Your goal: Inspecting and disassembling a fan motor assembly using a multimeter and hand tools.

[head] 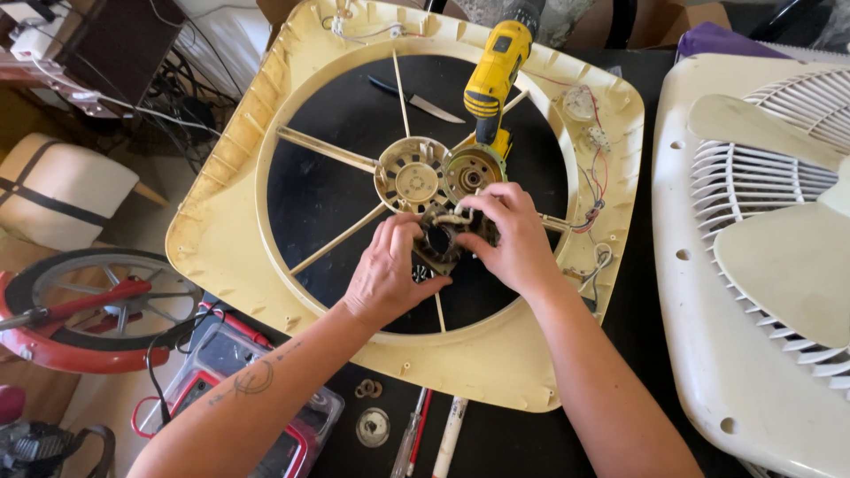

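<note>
I have both hands on the fan motor [440, 241] at the middle of the yellowed fan frame [232, 190]. My left hand [387, 273] cups it from below and my right hand [511, 232] pinches its top edge. I would hold it level, mind the thin wires [591, 212] nearby, and keep clear of the yellow drill [492, 80] lying just behind.

Both forearms are bare, with no sleeves, watch or bracelets showing. The left hand [387, 270] and right hand [513, 235] wear no gloves and no rings that can be made out. A dark line tattoo, a looping figure with small script-like marks toward 2 o'clock of it, runs along the left forearm.
</note>
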